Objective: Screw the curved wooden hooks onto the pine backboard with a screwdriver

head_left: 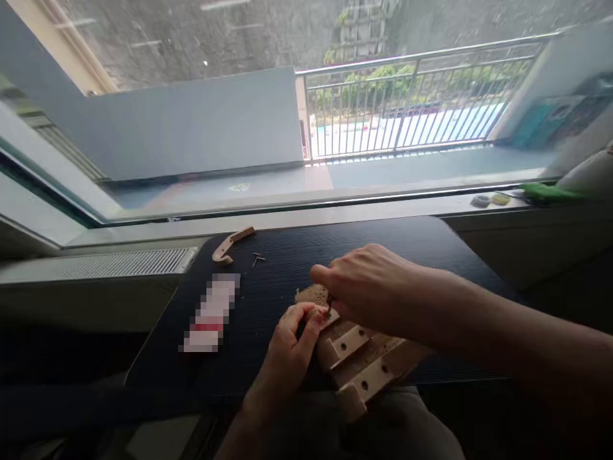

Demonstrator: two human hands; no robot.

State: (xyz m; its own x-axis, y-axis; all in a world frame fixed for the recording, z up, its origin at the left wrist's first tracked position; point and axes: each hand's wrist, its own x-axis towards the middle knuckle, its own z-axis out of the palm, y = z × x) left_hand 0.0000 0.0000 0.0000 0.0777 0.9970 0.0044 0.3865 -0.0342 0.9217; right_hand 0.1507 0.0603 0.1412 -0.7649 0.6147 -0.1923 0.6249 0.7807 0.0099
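Note:
A wooden board (311, 295) lies at a slant near the table's front edge, partly under my hands. Across it sit several wooden hook pieces (373, 378) with dark screw holes. My right hand (366, 281) is closed in a fist above the board's far end. Below it shows the short dark shaft of what looks like a screwdriver (329, 299); the handle is hidden in my fist. My left hand (294, 332) pinches at the foot of that shaft, beside the farthest wooden piece. What its fingertips hold is hidden.
On the dark table (278, 255) lie a loose wooden hook piece (230, 245), some small screws (257, 259) and a blurred-out pale packet (214, 313). Behind the table runs a window sill with a green object (548, 193) and small rolls (488, 200) at the right.

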